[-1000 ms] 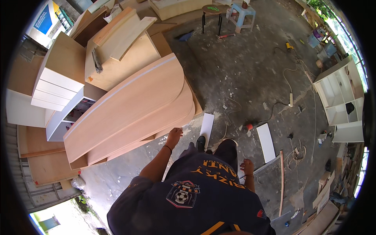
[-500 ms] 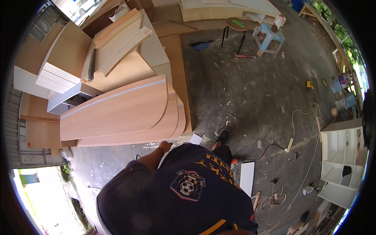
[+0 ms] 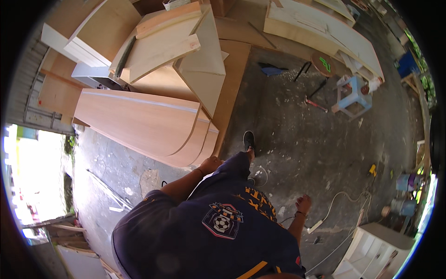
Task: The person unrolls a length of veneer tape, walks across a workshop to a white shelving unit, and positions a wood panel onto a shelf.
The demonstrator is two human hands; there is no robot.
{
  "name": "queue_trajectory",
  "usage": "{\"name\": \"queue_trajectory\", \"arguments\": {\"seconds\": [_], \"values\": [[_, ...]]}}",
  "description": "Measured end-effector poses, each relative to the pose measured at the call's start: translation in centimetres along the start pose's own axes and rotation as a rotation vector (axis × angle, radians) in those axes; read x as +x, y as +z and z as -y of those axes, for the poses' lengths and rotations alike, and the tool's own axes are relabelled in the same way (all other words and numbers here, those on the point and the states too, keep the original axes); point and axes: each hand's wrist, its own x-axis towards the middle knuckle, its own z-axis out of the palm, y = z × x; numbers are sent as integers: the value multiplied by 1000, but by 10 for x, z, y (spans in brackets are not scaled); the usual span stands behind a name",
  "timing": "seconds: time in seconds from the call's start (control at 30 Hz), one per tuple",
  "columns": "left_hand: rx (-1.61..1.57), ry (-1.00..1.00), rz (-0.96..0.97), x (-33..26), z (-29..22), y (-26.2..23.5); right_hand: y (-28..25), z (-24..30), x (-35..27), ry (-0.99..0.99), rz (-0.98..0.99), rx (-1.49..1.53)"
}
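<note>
My left hand (image 3: 211, 165) is closed, knuckles up, just in front of the rounded end of the stacked pinkish wood panels (image 3: 139, 118). A white edge shows below its wrist, but I cannot make out whether the hand grips anything. My right hand (image 3: 304, 203) hangs out to the right over the concrete floor, holding nothing, its fingers loosely bent and apart. The hand is closest to a white power strip (image 3: 315, 227) on a pale cable. The panels have curved ends and a light blue strip along the upper one.
Plywood boards (image 3: 162, 51) lie piled at the far left. At the far right stand a round stool (image 3: 322, 64) and a blue plastic stool (image 3: 354, 97). A yellow power tool (image 3: 372, 170) and cables lie to the right, near a white shelf unit (image 3: 371, 253).
My view has turned, so the panels and stools sit differently in it. My right hand has come into sight. One shoe has stepped forward; my left hand stays near the panels' end.
</note>
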Motion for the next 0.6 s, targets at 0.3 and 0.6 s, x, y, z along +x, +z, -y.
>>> {"name": "queue_trajectory", "arguments": {"seconds": [0.3,0.6], "values": [[-769,-978,99,56,51,12,261,176,23,-469,783,-500],[-1327,-1103,-839,104,16,-55,496,355,-10,-1056,1167,-825]]}}
